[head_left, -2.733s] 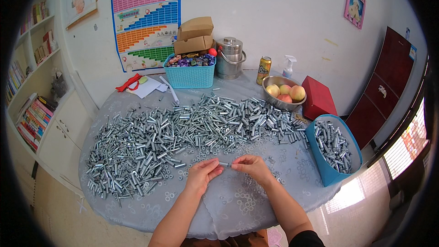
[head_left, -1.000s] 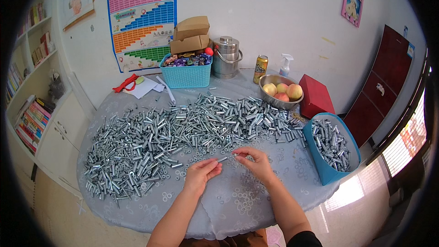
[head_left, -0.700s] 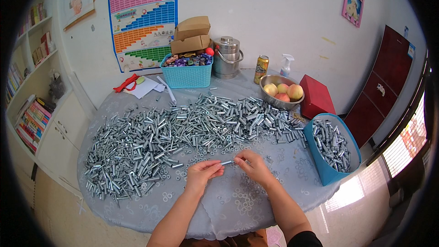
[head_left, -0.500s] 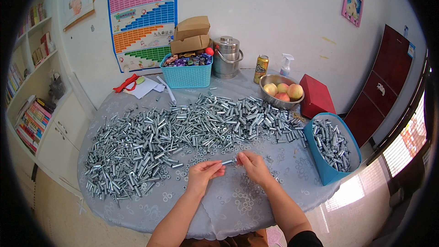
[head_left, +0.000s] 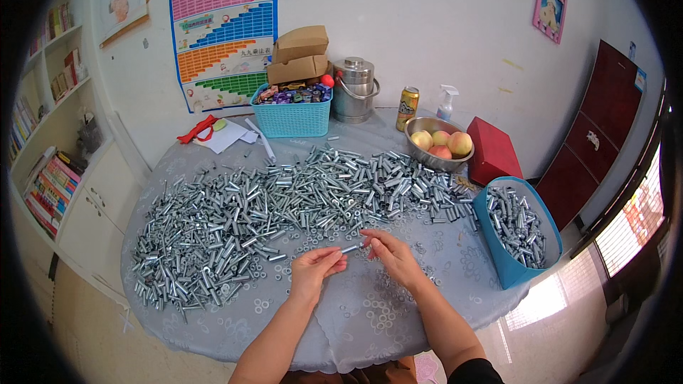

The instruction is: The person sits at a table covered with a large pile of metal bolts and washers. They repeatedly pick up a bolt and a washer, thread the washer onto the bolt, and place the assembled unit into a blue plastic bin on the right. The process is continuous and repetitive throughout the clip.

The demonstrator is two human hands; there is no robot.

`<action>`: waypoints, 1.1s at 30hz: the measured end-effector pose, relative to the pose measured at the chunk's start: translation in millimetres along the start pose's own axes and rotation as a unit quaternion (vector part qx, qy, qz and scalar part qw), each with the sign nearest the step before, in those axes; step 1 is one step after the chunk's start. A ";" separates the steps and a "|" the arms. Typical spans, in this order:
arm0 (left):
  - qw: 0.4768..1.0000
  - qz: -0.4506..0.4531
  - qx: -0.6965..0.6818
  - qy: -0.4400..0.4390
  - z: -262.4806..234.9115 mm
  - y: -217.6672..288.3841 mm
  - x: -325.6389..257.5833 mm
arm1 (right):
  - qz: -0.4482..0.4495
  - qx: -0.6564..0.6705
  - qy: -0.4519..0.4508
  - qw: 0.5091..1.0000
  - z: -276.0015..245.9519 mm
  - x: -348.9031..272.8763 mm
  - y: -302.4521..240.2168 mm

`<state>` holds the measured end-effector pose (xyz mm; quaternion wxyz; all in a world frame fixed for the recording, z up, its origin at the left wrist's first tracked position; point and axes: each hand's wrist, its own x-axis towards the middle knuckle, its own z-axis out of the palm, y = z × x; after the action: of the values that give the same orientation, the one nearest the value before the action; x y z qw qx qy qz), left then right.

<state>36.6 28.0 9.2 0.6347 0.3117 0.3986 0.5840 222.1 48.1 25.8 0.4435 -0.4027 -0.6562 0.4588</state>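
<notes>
Over the front middle of the table, my left hand [head_left: 315,270] is closed, pinching a short silvery metal anchor bolt [head_left: 350,248] by its left end. The bolt points right, toward my right hand [head_left: 393,258]. Thumb and fingers of that hand are bent about the bolt's right end; any small part between them is too small to make out. Behind both hands spreads a wide heap of metal sleeves and bolts [head_left: 235,220]. Small washers [head_left: 262,304] lie scattered along its near side and beneath my hands.
To the right, a blue fabric bin [head_left: 506,274] holds many similar bolts. Behind it are a red box [head_left: 492,149], a steel bowl [head_left: 435,162] of fruit, a can [head_left: 407,108] and a spray bottle [head_left: 445,104]. A turquoise basket [head_left: 292,121] and steel canister [head_left: 353,92] stand at the back.
The fingers of my right hand have shifted slightly up and left and straightened a little at the bolt's end. My left hand keeps its hold, almost in the same place.
</notes>
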 end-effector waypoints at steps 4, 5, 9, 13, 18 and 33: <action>1.000 -0.003 0.005 0.003 0.9 1.9 -0.6 | 0.037 -0.056 -0.035 0.997 -6.8 -0.1 4.6; 1.000 -0.002 0.005 0.002 1.1 2.1 -0.8 | 0.021 -0.037 -0.013 0.999 -4.1 0.1 3.2; 1.000 0.001 0.013 0.001 2.2 2.5 -1.7 | 0.019 -0.019 0.001 1.000 -3.0 0.6 4.1; 1.000 0.011 0.020 -0.005 0.8 0.7 -1.5 | -0.003 -0.038 0.015 0.999 -1.5 -0.5 -3.1; 0.999 0.025 0.041 -0.011 5.9 -0.3 -1.4 | 0.037 0.029 0.000 0.999 -6.3 -1.2 5.2; 0.966 0.201 0.166 -0.001 -4.2 -4.5 6.0 | 0.012 -0.097 0.277 0.956 -111.1 10.1 -3.5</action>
<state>35.1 33.0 2.4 0.4442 0.4866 0.4189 0.6248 324.6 83.9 51.9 0.5610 -0.5629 -0.5442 0.2687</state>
